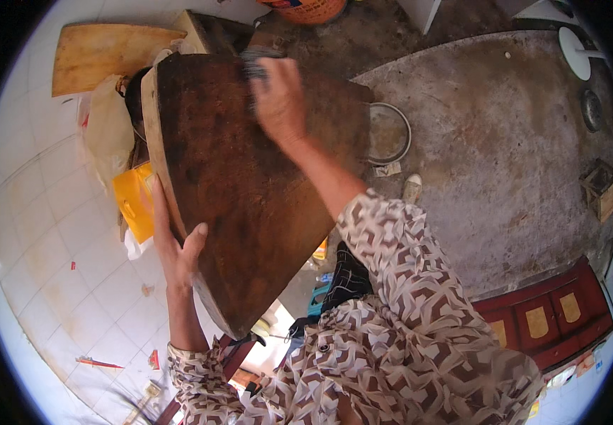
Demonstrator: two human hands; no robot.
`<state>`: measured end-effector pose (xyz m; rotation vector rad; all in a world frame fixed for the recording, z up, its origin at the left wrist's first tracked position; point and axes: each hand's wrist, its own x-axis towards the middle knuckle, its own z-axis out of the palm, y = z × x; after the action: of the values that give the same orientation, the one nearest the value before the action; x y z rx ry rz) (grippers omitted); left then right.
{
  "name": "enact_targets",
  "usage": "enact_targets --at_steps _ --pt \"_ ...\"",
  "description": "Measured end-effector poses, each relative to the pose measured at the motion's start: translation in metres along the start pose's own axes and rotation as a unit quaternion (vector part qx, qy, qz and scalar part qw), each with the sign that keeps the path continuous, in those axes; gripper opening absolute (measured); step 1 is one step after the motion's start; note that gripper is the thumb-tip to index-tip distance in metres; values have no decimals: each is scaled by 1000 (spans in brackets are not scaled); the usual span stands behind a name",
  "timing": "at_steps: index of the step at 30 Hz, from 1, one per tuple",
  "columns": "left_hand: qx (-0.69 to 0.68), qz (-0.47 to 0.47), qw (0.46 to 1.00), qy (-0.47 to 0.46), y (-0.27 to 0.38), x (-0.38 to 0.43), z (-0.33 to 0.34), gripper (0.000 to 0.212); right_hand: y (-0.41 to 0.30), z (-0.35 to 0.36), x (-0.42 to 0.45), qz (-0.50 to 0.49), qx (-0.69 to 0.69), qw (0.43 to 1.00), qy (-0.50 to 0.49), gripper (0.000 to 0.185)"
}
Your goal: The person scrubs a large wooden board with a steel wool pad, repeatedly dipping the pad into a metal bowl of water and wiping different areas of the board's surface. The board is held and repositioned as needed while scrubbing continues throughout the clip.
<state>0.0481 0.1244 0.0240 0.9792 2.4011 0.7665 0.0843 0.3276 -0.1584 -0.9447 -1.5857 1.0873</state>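
A thick dark brown wooden board [243,212] stands tilted before me, its pale side edge facing left. My left hand [176,249] grips that edge, with the thumb on the broad face and the fingers along the side. Over the far part of the board is my right hand [282,101], blurred by motion. Its fingers are closed around a dark grey pad [257,61], perhaps a scouring pad, held against the board's face. What the pad is made of is too blurred to tell.
A yellow packet [135,202] and a pale bag [109,133] sit left of the board, by the white tiled wall [62,212]. A round pan [406,133] lies right on the concrete floor [497,159]. Farther right are a wooden box [601,191] and a dark red cabinet [550,313].
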Motion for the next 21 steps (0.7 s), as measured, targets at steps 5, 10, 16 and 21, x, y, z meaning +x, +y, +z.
enact_targets --at_steps 5,10,16,21 --pt "30 10 999 -2 -1 3 2 100 58 -7 -2 157 -50 984 -60 31" --pt "18 -6 1000 17 -11 -5 -2 103 -99 -10 -9 -33 146 985 -90 33" --pt "3 4 1000 0 1 5 6 100 77 -11 -4 81 -66 994 -36 28" --pt "5 0 1000 4 2 4 11 98 35 -18 -23 88 -36 994 -56 29"
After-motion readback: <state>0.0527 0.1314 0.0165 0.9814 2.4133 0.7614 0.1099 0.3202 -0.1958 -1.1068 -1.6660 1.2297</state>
